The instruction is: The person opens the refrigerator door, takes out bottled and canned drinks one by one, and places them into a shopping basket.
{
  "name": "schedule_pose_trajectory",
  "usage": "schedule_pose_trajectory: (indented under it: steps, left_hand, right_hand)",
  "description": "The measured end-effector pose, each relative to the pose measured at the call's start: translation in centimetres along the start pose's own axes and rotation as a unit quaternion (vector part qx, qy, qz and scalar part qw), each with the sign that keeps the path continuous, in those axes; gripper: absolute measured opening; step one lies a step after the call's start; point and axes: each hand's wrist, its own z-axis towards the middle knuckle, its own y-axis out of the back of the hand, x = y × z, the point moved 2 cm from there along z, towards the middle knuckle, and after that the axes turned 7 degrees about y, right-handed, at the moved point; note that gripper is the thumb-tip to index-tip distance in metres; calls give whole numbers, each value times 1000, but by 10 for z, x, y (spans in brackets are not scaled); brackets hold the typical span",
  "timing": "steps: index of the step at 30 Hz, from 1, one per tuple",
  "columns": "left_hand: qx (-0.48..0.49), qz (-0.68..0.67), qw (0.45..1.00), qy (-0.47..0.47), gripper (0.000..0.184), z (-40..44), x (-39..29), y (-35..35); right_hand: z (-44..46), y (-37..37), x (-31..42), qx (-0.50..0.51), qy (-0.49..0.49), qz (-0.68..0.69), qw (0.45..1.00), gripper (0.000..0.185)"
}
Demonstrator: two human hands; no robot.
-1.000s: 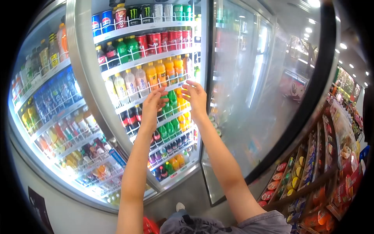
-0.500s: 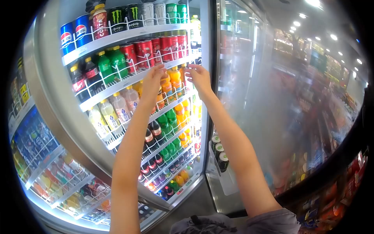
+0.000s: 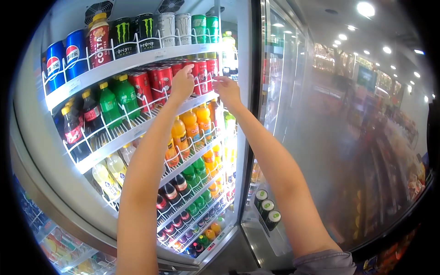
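Red cans (image 3: 142, 89): row on second shelf, standing upright, running from left of the left grip (image 3: 183, 85) to between the two grips. Left grip loosely wide, fingers half bent, up in front of cans. Right grip (image 3: 228, 91) also fairly wide, fingers bent in toward the left one, at the right end of the row. Can't tell if either touches a can.

Gap between grips, red cans behind it. Wire rail (image 3: 205, 83) crosses the can fronts there. Shelf lip (image 3: 133, 134) runs below left of the left grip, slanting up toward the right one. Upper lip (image 3: 137, 62) above both; headroom over the can tops looks narrow.

Above the grips: green cans (image 3: 205, 28), white cans (image 3: 174, 30), black cans (image 3: 122, 36). Well left: green bottles (image 3: 118, 101), same shelf as red cans. Below the grips: orange bottles (image 3: 190, 123).

Right of right grip: fridge side wall (image 3: 244, 59) near, then glass door (image 3: 321, 160) swung out, with room between wall and glass.
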Motion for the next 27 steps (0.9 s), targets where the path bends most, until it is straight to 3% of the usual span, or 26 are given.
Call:
schedule_pose_trajectory:
  steps: [2,5,6,8,9,12,14,16,17,22,25,27]
  left_hand:
    - [4,24,1000,-10,43,11,15,-6]
    - [42,165,985,8,53,31,49,-23]
    - [46,162,986,6,53,35,47,-24]
    - [71,99,985,122,51,37,44,-21]
    - [95,93,979,158,48,45,54,-23]
    - [102,101,981,131,48,56,81,-35]
    - [96,98,982,132,48,60,90,-38]
    - [129,27,966,223,49,59,80,-34]
    - [117,32,967,223,49,59,81,-35]
    - [157,45,959,231,41,64,85,-38]
    - [179,19,944,275,37,59,67,-33]
    - [169,9,948,269,37,60,72,-35]
  right_hand:
    - [15,-9,-16,9,25,-35,999,31]
    - [32,-29,-52,-29,192,-126,973,30]
    - [39,-30,-54,-33,190,-130,973,30]
    - [45,-30,-53,-63,232,-175,955,30]
    - [52,-30,-57,-54,203,-154,965,31]
    - [69,-34,-62,-62,255,-162,951,31]
    - [78,-36,-58,-43,199,-172,964,29]
    - [90,-38,-55,10,140,-212,967,32]
    - [92,-38,-52,20,119,-187,975,36]
    - [107,-46,-65,65,127,-226,964,41]
    - [99,-42,-52,136,46,-163,976,46]
    - [100,-40,-51,144,59,-163,974,47]
